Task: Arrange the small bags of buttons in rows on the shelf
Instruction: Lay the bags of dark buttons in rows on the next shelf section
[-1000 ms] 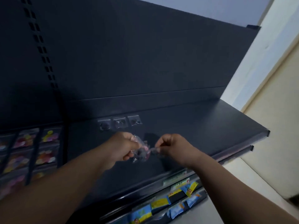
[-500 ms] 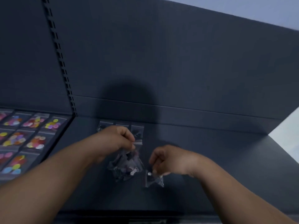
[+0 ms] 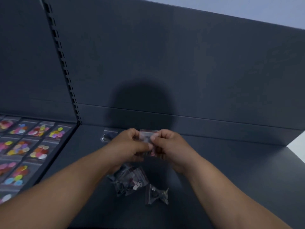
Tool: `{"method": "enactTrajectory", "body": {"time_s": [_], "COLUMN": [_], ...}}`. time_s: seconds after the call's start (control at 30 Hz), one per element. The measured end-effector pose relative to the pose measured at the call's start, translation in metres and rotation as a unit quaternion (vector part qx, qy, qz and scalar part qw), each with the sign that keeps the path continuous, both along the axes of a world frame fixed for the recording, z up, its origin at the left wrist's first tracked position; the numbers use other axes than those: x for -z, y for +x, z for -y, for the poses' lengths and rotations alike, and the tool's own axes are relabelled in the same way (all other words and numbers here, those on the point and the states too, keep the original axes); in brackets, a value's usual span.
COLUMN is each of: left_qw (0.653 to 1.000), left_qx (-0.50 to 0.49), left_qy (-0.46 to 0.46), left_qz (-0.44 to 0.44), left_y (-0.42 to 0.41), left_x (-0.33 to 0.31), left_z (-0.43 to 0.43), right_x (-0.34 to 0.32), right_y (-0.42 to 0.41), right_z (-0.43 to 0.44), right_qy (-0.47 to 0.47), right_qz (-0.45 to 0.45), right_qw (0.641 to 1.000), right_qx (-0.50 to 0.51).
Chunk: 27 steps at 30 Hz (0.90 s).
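— What is the setting?
— A dark grey metal shelf (image 3: 231, 171) with a tall back panel (image 3: 181, 63); the section to the left holds rows of clear bags of bright buttons (image 3: 38, 131).
— And the hands?
— The left hand (image 3: 127, 146) and right hand (image 3: 168, 146) are close together, both pinching one small clear plastic bag (image 3: 146, 135), upright, long axis vertical. Crumpled loose bags (image 3: 130, 180) lie below; one flat bag (image 3: 108, 135) sits by the panel.

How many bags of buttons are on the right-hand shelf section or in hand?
4 at least: one held bag, one back-row bag, a clump of uncertain count, one loose bag. Hands may hide others.
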<state>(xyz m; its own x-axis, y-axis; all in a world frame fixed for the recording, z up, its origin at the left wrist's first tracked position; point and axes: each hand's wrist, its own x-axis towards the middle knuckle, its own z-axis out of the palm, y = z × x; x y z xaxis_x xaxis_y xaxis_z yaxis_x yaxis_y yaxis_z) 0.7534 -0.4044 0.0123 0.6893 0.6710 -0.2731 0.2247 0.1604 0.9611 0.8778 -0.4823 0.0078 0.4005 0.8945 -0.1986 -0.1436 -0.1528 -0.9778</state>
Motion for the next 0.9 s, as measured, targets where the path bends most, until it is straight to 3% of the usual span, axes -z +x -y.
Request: {"method": "enactTrajectory", "body": {"time_s": [0.17,0.47,0.57,0.63,0.73,0.77,0.83,0.9], "left_qw": [0.998,0.999,0.993,0.967,0.894,0.866,0.819,0.784], "left_qx": [0.043,0.011,-0.002,-0.009,0.023,0.046,0.097,0.148], "left_qy": [0.02,0.004,0.082,0.209,0.394,0.44,0.505,0.535], "left_qz": [-0.037,-0.032,-0.088,-0.146,-0.213,-0.23,-0.256,-0.278], "left_y": [0.005,0.018,0.02,0.018,0.01,0.008,0.007,0.009], "left_x": [0.009,0.01,0.018,0.025,0.031,0.034,0.039,0.042], "left_z": [0.001,-0.006,-0.011,-0.019,-0.026,-0.027,-0.028,-0.028], "right_x": [0.006,0.009,0.014,0.018,0.029,0.033,0.04,0.045], "right_y": [0.002,0.018,0.025,0.031,0.044,0.047,0.05,0.048], "right_z": [-0.001,0.004,0.0,-0.004,-0.01,-0.009,-0.006,0.001], "right_qy": [-0.024,-0.088,-0.096,-0.11,-0.13,-0.153,-0.215,-0.198], "right_qz": [0.045,0.046,0.065,0.092,0.129,0.191,0.404,0.548], "right_qw": [0.998,0.995,0.991,0.984,0.974,0.961,0.885,0.812], "right_qx": [0.038,0.017,0.073,0.104,0.133,0.127,0.083,0.044]}}
